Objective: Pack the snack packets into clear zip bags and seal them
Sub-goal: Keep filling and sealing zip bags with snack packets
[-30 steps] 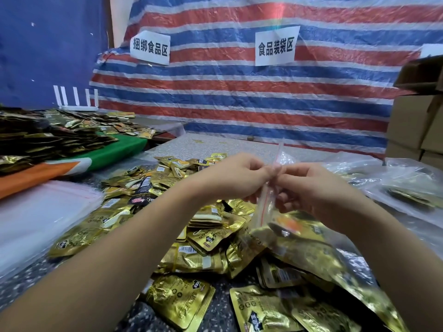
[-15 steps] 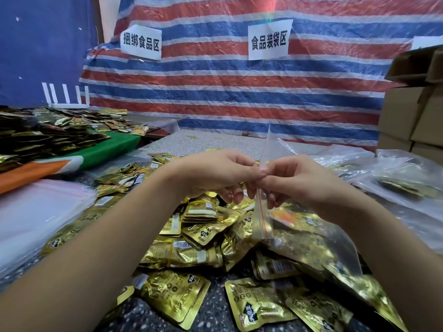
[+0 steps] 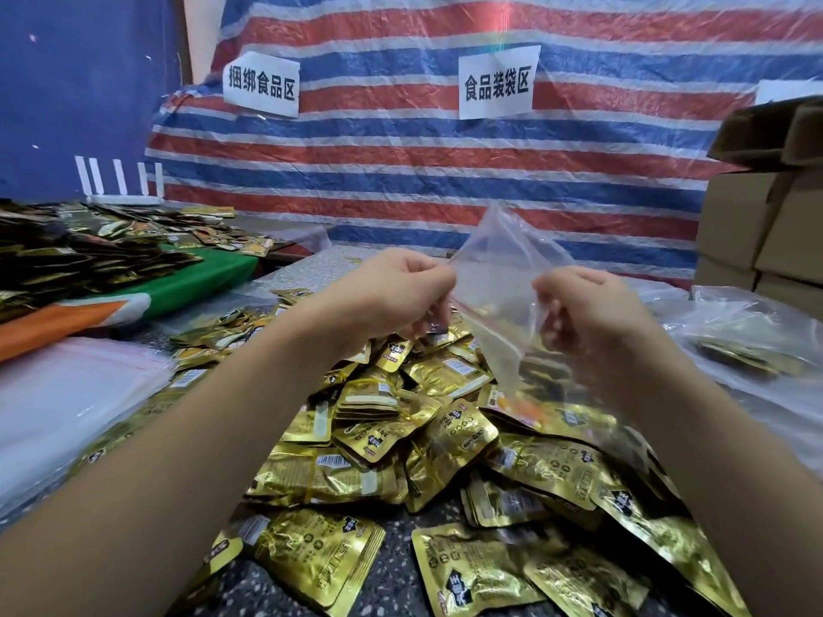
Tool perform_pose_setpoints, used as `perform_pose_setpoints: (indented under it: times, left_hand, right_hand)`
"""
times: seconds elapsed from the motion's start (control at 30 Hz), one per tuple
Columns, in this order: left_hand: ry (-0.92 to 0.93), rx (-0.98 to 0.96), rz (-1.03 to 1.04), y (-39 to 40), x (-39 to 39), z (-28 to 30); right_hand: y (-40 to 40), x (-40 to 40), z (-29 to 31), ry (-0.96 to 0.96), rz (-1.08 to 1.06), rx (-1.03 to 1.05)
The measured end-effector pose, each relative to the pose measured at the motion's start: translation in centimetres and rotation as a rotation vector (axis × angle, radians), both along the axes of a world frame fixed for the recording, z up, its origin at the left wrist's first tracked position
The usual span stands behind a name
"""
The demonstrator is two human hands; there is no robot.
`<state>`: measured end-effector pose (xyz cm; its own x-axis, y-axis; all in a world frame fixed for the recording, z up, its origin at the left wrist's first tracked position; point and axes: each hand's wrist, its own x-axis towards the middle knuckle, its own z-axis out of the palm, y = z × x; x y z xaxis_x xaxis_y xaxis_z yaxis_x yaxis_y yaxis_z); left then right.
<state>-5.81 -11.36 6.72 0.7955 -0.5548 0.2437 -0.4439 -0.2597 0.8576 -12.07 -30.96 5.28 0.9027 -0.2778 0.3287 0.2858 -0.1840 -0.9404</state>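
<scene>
A: On your far left, what is lying there?

B: A stack of empty clear bags [image 3: 67, 394] is resting on the tabletop [image 3: 392, 585], beside the gold snack packets [image 3: 401, 438] that are spreading across the middle.

A: And your left hand [image 3: 392, 296]?

B: Its grip is pinching the left edge of the clear zip bag [image 3: 503, 278], fingers curling round the plastic.

A: Where is that bag sitting?

B: You are holding it up above the pile, its top pointing upward and packets showing through its lower part.

A: Your right hand [image 3: 592, 309]?

B: It is pinching the bag's right edge. Further right, filled bags [image 3: 748, 345] are lying by cardboard boxes [image 3: 766, 224].
</scene>
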Motion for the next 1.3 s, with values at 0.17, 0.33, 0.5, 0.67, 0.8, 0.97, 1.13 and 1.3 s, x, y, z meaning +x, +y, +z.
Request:
perform_pose_setpoints:
  times: [0.17, 0.33, 0.5, 0.67, 0.8, 0.97, 1.13, 1.3]
  left_hand:
    - [-0.102, 0.165, 0.183, -0.3, 0.6, -0.7]
    - [-0.351, 0.193, 0.238, -0.4, 0.2, -1.2]
    - [-0.626, 0.270, 0.208, -0.6, -0.8, -1.0]
    - [-0.683, 0.295, 0.106, -0.8, -2.8, -0.2]
    - [-0.748, 0.411, -0.022, -0.9, -4.6, -0.1]
    - [-0.779, 0.540, -0.020, -1.1, -4.6, -0.6]
    - [-0.690, 0.517, 0.050, -0.1, -2.2, 0.0]
    - [-0.690, 0.123, 0.109, 1.3, -0.5, 0.9]
  right_hand:
    - [-0.6, 0.4, -0.4, 0.039, -0.231, -0.193]
    - [0.6, 0.3, -0.7, -0.016, -0.234, -0.299]
    - [1.2, 0.1, -0.4, -0.035, -0.225, -0.284]
    - [1.2, 0.2, -0.7, -0.065, -0.251, -0.247]
    - [0.9, 0.4, -0.8, -0.072, -0.287, -0.249]
    - [1.0, 0.6, -1.0, -0.055, -0.285, -0.209]
    - [0.4, 0.4, -0.7, -0.056, -0.248, -0.157]
    - [-1.6, 0.5, -0.6, -0.275, -0.493, -0.388]
